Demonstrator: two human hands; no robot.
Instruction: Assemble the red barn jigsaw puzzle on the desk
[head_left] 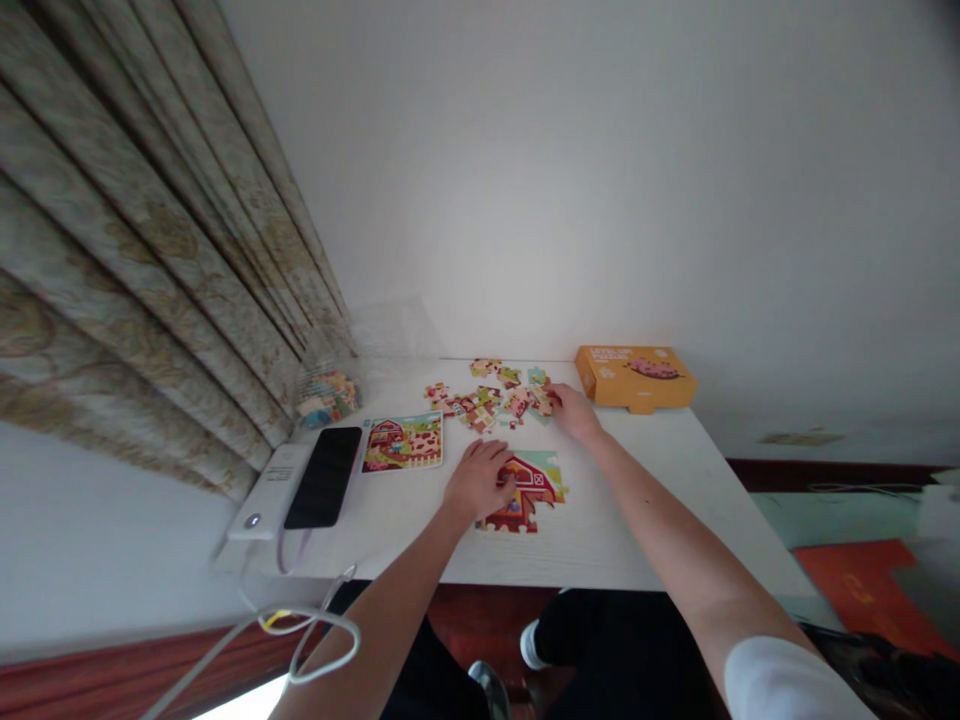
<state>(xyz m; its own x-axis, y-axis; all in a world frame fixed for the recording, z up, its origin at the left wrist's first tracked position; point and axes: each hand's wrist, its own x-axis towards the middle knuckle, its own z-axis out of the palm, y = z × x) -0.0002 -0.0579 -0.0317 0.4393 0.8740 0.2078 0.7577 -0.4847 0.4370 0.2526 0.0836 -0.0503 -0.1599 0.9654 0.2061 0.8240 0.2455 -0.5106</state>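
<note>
My left hand (pixel 478 480) lies palm down on the near edge of a partly joined jigsaw puzzle (pixel 531 497) showing a red barn. Its fingers touch the joined pieces, and I cannot tell whether they grip one. My right hand (pixel 574 412) reaches the right side of a loose spread of colourful jigsaw pieces (pixel 484 397), its fingertips among them. Whether those fingers hold a piece is hidden. A farm picture card (pixel 403 442) lies left of the joined puzzle, beyond my left hand.
A white table (pixel 600 530) ends at a wall and a pleated curtain (pixel 150 260). On it are an orange box (pixel 636 378), a clear bag of pieces (pixel 328 392), a black phone (pixel 324 477) and a white power bank (pixel 268 490) with a white cable (pixel 300 640).
</note>
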